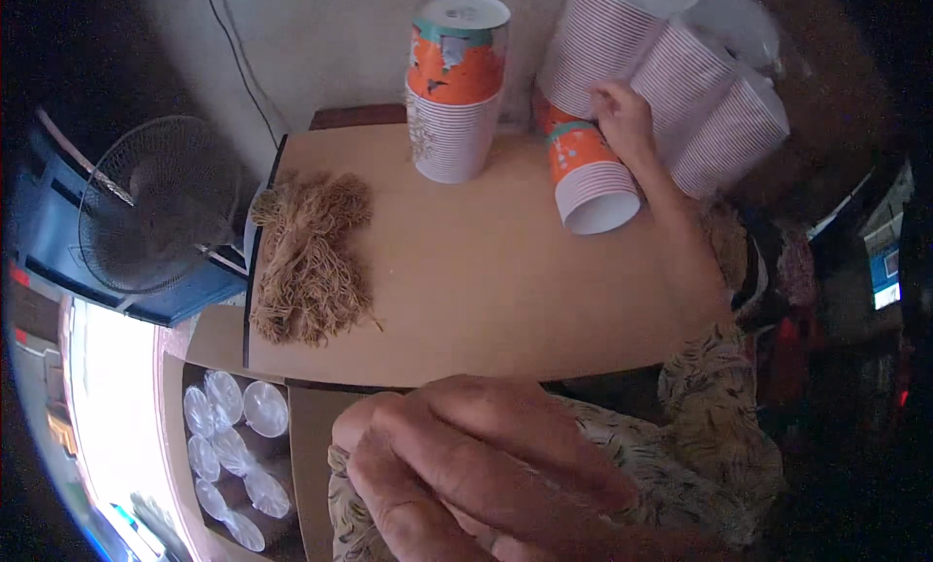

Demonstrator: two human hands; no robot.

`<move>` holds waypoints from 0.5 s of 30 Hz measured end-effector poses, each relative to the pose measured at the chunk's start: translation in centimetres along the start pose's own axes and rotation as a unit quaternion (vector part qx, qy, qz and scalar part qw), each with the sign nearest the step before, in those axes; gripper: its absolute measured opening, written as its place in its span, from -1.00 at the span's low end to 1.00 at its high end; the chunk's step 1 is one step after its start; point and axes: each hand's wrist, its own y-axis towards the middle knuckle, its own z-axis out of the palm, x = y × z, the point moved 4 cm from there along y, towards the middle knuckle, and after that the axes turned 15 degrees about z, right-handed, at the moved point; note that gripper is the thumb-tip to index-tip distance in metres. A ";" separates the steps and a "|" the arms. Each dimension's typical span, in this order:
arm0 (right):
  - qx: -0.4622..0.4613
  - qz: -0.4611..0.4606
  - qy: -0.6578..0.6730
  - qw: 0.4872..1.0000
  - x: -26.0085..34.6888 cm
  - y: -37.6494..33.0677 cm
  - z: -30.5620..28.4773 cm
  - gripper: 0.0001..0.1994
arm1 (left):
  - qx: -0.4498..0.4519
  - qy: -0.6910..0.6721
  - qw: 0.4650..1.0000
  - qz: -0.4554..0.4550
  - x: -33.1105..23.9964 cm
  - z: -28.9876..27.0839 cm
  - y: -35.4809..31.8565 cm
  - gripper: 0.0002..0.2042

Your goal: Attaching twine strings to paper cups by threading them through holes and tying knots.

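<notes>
My right hand (625,122) reaches to the far right of the table, its fingers bent against the lower end of a tall wrapped stack of paper cups (601,52). What the fingertips hold, if anything, is hidden. Just left of that wrist, a short stack of orange and white paper cups (580,158) lies tilted, its open mouth toward me. Very close in the foreground, my left hand (457,455) is raised with its fingers curled together; whatever they hold does not show. Upside down at the table's back stands another nested paper cup stack (457,95) with an orange band.
A bundle of tan stringy strands (313,261) lies on the left of the brown tabletop (466,270). More wrapped cup stacks (729,124) lean at the right. A round wire-guard fan (160,202) stands left. Below it, an open carton (301,445) holds several clear plastic pieces (228,445).
</notes>
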 end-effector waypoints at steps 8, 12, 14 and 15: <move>-0.033 0.050 -0.073 0.996 -14.5 -12.4 -3.4 -0.85 | -0.227 0.177 0.889 -0.355 12.7 4.8 -6.4 -0.80; -0.057 0.181 -0.009 0.982 -17.0 -14.5 -2.1 -0.83 | -0.169 0.326 0.847 -0.385 23.3 5.4 -16.3 -0.83; -0.072 0.194 -0.015 0.978 -17.7 -15.0 -2.0 -0.84 | -0.168 0.357 0.837 -0.380 26.3 6.2 -17.7 -0.83; -0.087 0.205 -0.023 0.975 -18.1 -15.2 -2.1 -0.84 | -0.168 0.387 0.827 -0.373 27.5 6.5 -18.1 -0.82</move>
